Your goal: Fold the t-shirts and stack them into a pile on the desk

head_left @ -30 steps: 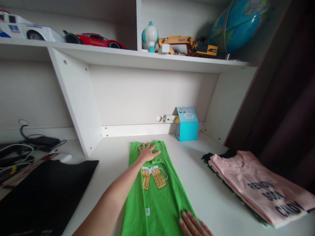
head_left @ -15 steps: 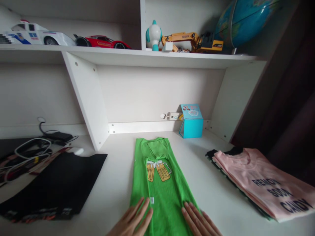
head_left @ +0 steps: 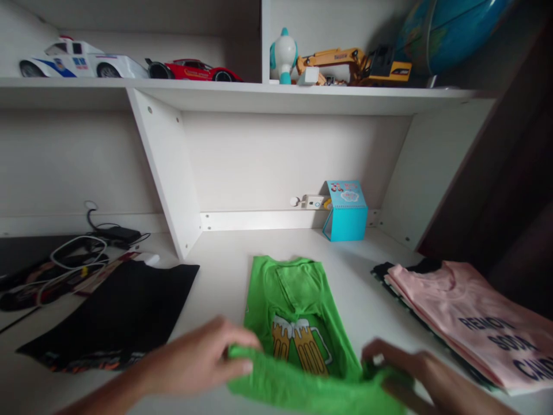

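Observation:
A green T-shirt (head_left: 298,288) with a print of two beer mugs lies lengthwise on the white desk, its collar end toward the wall and its sides folded in. Its near end is lifted off the desk in a blurred band. My left hand (head_left: 207,354) pinches the left corner of that hem between thumb and fingers. At the opposite corner my right hand (head_left: 401,369) grips the cloth, some of its fingers hidden behind it. The raised hem covers the lower part of the shirt.
Folded shirts, a pink one (head_left: 470,323) on top, are stacked at the right. A black shirt (head_left: 129,317) lies left, beside tangled cables (head_left: 78,265). Toward the back stand a blue desk calendar (head_left: 349,222) and a power socket (head_left: 314,202). Toys and a globe (head_left: 449,34) fill the shelf above.
Both hands lay flat on the shirt before; now they hold its near hem raised and folded up toward the mugs. The collar end has slid slightly nearer. The view has shifted a little.

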